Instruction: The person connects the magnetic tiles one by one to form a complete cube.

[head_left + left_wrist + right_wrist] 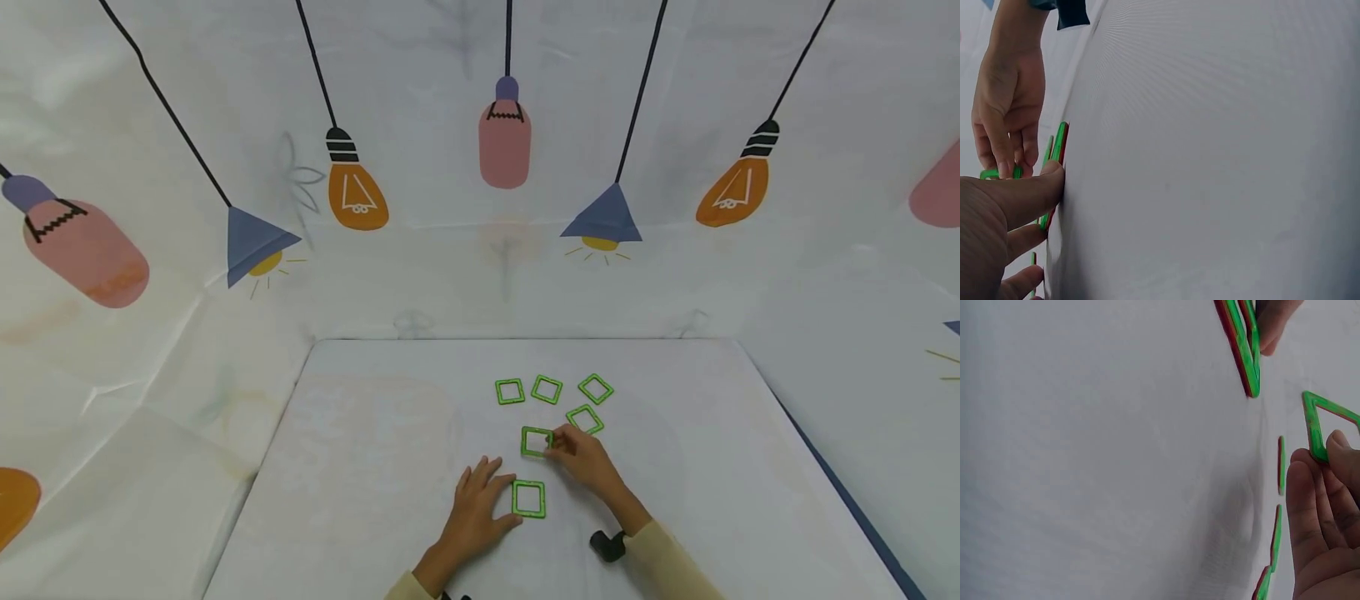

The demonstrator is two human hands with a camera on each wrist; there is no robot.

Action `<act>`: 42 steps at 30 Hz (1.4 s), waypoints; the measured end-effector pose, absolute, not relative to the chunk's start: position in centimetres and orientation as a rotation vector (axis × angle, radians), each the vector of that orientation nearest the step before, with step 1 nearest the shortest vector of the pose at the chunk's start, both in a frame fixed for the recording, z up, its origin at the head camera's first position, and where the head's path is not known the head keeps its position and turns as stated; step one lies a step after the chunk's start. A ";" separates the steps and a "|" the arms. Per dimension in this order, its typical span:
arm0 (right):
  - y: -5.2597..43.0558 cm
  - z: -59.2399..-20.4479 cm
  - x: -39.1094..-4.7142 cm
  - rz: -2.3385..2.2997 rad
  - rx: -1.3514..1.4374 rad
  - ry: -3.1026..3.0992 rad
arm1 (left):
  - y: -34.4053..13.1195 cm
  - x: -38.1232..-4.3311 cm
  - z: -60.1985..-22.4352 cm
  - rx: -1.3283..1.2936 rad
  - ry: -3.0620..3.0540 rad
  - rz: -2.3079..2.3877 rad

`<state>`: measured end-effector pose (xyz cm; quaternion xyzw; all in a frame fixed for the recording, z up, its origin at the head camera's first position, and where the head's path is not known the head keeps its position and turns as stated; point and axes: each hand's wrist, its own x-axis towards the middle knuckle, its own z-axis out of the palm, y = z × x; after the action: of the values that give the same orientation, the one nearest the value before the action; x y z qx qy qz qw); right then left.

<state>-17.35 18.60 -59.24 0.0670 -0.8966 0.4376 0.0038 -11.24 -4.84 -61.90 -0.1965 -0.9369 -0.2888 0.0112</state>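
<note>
In the head view, my left hand [472, 517] lies low over the table with fingers spread. Its thumb and index finger grip the left corners of a flat green square frame [542, 498]. From the left wrist view, this frame [1058, 144] shows a red underside. Up and to the right, my right hand [588, 461] pinches a second green square frame [524, 442] by its right side. The right wrist view has that frame [1314, 428] tilted between thumb and fingers, with the thumb over one corner. Both frames have hollow middles.
Beyond the hands, more green square frames [508, 382] lie spread on the white table [360, 467]. One of them [577, 409] lies just above the right fingers. Behind the table rises a white sheet [450, 275] printed with hanging lamps. A black device [607, 546] sits at the right wrist.
</note>
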 end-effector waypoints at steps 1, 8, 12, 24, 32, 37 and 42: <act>18.5 -59.1 -17.1 1.380 0.213 -2.807 | -4.8 -11.2 -61.9 -0.609 -2.925 -0.906; 18.1 -58.8 -15.5 1.305 0.303 -2.827 | -4.8 -11.2 -62.0 -0.598 -2.921 -0.882; 17.8 -58.6 -14.8 1.224 0.345 -2.783 | -4.9 -11.1 -61.9 -0.593 -2.918 -0.884; 18.1 -59.6 -13.9 1.202 0.482 -2.731 | -5.0 -11.1 -62.1 -0.583 -2.886 -0.900; 17.9 -59.9 -14.0 1.219 0.540 -2.772 | -4.9 -11.2 -62.0 -0.558 -2.907 -0.925; 17.8 -59.9 -14.0 1.244 0.534 -2.767 | -5.0 -11.2 -61.9 -0.558 -2.908 -0.925; 17.8 -59.9 -14.0 1.252 0.521 -2.760 | -5.0 -11.2 -62.1 -0.563 -2.899 -0.908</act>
<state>-14.00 17.76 -59.92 0.1694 -0.8970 0.4069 0.0331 -11.17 -4.98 -62.07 -0.1822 -0.9380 -0.2937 0.0260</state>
